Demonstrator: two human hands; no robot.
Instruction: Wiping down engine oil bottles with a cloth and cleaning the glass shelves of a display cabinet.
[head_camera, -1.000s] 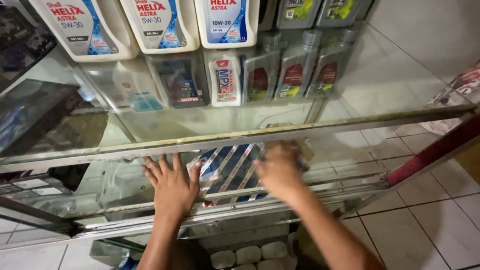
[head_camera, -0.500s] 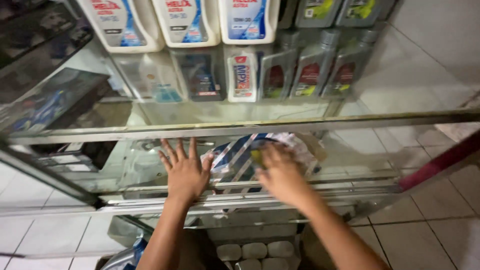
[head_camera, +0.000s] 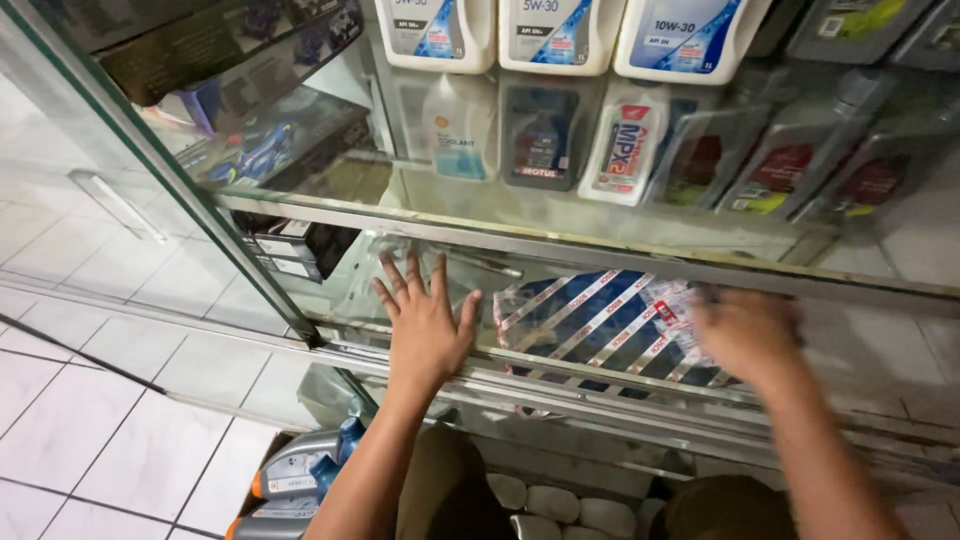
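My left hand lies flat, fingers spread, on the lower glass shelf of a display cabinet, just left of a clear-wrapped package with blue and white stripes. A small gap separates my thumb from the package. My right hand is blurred by motion and rests on the package's right end. Whether its fingers grip the wrap cannot be made out. The package lies flat on the shelf behind the metal front rail.
White oil bottles and grey oil bottles stand on the glass shelf above. Black boxes sit at the lower shelf's left end. A glass door's frame slants at left. More bottles lie on the tiled floor.
My view has swung left and down. My right hand has slid from the package's middle to its right end. My left hand stays flat on the shelf, now slightly apart from the package.
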